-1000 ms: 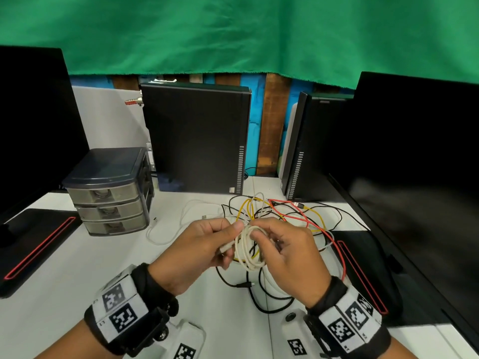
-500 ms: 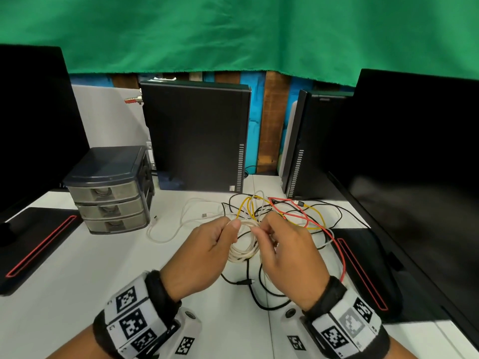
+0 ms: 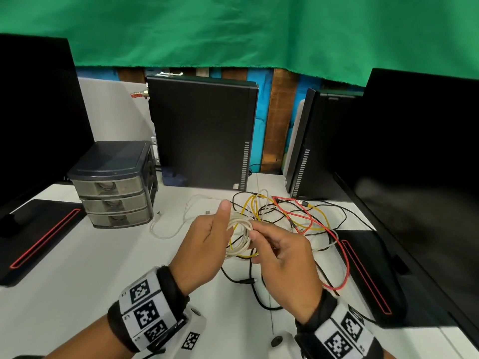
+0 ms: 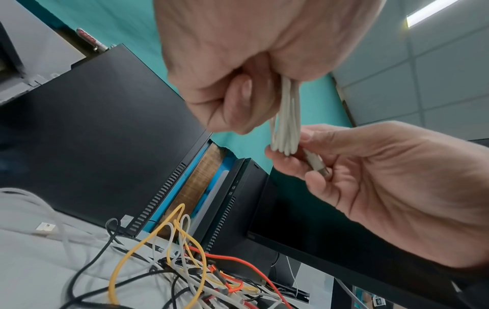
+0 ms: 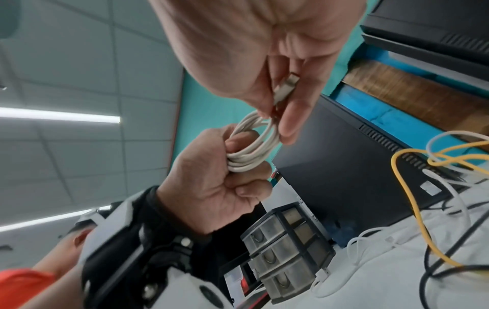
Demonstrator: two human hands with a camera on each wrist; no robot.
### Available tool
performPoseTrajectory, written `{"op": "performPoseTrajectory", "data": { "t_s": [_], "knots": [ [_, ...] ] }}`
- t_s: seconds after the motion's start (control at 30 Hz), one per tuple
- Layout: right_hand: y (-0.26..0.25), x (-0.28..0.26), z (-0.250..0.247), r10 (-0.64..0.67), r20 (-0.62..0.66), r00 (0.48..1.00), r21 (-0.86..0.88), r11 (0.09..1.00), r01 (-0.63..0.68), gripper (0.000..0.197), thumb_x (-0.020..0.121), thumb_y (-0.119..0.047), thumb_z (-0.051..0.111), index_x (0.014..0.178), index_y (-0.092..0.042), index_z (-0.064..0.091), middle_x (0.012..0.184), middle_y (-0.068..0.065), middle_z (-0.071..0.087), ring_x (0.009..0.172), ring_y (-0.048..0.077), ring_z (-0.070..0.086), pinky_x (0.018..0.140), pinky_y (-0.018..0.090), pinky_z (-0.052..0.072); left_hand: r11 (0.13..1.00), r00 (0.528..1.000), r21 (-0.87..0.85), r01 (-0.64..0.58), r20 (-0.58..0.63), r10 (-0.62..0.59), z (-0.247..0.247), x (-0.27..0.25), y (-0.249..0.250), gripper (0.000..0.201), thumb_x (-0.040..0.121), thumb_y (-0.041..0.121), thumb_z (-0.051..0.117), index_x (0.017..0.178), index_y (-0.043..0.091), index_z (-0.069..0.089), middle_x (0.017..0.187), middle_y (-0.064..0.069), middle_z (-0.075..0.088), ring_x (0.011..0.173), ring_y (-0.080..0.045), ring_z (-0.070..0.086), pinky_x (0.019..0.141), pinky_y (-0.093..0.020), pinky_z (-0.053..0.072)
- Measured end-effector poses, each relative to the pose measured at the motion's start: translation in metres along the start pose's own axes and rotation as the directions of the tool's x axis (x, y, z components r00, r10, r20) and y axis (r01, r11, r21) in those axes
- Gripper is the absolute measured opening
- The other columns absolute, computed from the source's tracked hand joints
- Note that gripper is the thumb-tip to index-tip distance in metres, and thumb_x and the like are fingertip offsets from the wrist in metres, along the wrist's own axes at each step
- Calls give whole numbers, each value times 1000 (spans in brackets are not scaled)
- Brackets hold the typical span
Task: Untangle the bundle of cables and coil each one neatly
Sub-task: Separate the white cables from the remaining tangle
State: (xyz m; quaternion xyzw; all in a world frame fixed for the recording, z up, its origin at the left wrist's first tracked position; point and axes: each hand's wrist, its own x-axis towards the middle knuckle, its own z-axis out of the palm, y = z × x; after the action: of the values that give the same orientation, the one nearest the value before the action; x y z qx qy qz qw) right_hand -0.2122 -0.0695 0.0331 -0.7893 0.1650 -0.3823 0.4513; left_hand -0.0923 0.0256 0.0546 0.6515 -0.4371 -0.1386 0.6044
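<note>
1. A coil of off-white round cable (image 3: 239, 238) is held above the white table (image 3: 77, 268), in front of the black upright computer case (image 3: 202, 133).
2. The coil is gripped by the left hand (image 3: 204, 242), its fingers curled round the loops and its thumb raised.
3. The coil's far side and its plug end (image 5: 284, 90) are pinched by the right hand (image 3: 282, 257) between thumb and fingers.
4. A tangle of yellow, red, black and white cables (image 3: 293, 216) lies on the table just in front of the case.
5. A small grey three-drawer plastic organiser (image 3: 114, 185) stands left of the case.
</note>
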Motion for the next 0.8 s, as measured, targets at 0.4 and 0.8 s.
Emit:
{"op": "performPoseTrajectory", "data": {
  "t_s": [0.4, 0.8],
  "knots": [
    [-7, 2, -7, -47, 53, 997, -35, 998, 49, 21, 93, -26, 67, 110, -36, 71, 94, -17, 73, 73, 15, 71, 58, 33, 57, 923, 957, -257, 287, 29, -289, -1, 4, -1, 57, 104, 16, 40, 47, 22, 37, 47, 4, 27, 45, -11, 26, 46, -22, 25],
    [15, 50, 10, 120, 159, 980, 110, 984, -138, 15, 93, -5, 66, 95, -15, 77, 70, -4, 71, 54, 2, 59, 57, 17, 46, 852, 986, 497, -164, 47, 162, -33, 21, -48, 49, 100, 56, 33, 72, 23, 57, 61, 12, 54, 60, -8, 51, 58, -23, 40]
  ]
}}
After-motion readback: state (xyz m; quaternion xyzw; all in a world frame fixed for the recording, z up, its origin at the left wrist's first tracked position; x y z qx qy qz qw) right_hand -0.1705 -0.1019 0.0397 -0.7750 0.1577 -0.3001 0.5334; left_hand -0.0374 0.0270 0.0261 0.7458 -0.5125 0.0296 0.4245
